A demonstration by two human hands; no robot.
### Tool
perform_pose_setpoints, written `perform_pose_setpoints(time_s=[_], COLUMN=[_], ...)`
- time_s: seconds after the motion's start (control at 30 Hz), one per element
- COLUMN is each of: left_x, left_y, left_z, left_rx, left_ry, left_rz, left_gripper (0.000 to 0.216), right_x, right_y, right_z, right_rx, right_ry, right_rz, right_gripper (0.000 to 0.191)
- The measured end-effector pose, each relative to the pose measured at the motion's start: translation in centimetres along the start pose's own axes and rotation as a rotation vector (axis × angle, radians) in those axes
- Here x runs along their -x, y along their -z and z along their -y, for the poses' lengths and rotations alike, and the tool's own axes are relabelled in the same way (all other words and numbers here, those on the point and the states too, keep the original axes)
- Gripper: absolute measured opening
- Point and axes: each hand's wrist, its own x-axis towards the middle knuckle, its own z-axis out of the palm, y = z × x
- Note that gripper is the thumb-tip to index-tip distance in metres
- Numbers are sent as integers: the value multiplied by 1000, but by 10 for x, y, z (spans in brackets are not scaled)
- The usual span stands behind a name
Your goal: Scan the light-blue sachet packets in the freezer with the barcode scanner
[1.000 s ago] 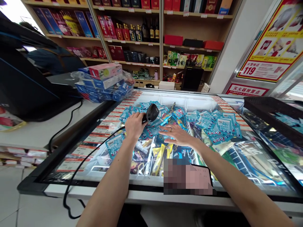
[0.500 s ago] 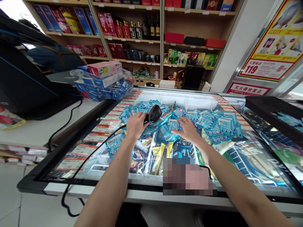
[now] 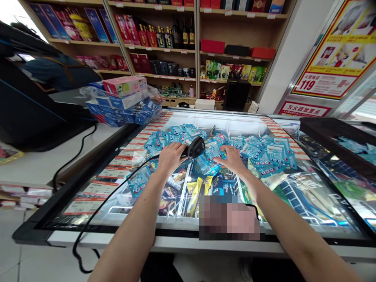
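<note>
My left hand (image 3: 172,157) is closed around the handle of a black barcode scanner (image 3: 196,147), whose cord runs back to the left. The scanner's head points right, over a pale blue packet (image 3: 212,150) lying between my hands. At that packet's right edge, my right hand (image 3: 233,158) is open, thumb and fingers apart. Whether its fingertips touch the packet, I cannot tell. Many similar blue packets are spread over the freezer's glass top, in a left heap (image 3: 179,135) and a right heap (image 3: 268,154).
The glass-topped freezer (image 3: 164,241) holds wrapped ice creams (image 3: 194,192) in wire baskets. A plastic-wrapped stack of boxes (image 3: 125,100) stands at the back left, near a black checkout machine (image 3: 26,98). A dark tray (image 3: 337,137) lies at right. The scanner cord (image 3: 96,209) hangs over the front edge.
The scanner has moved right and slightly down, closer to the middle packet. My right hand has shifted slightly right against that packet. The whole view has drifted a little.
</note>
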Motion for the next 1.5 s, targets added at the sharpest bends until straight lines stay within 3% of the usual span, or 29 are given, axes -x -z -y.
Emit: perform_pose_setpoints(time_s=[0.2, 0.53, 0.7, 0.97, 1.5], left_x=[-1, -2, -2, -3, -2], left_y=[-3, -3, -4, -5, -6], left_z=[2, -3, -7, -11, -13], left_rx=[8, 21, 36, 49, 48], left_ry=[-51, -121, -129, -131, -144], left_rz=[-28, -35, -30, -20, -10], left_gripper=[35, 36, 36, 35, 34], right_x=[-3, -9, -13, -14, -13], right_y=[5, 1, -5, -5, -4], right_z=[-10, -26, -29, -27, -26], right_rx=[-398, -440, -571, -694, -740], right_ry=[-98, -201, -166, -197, -228], right_rz=[-108, -329, -248, -283, -256], right_gripper=[49, 45, 36, 32, 33])
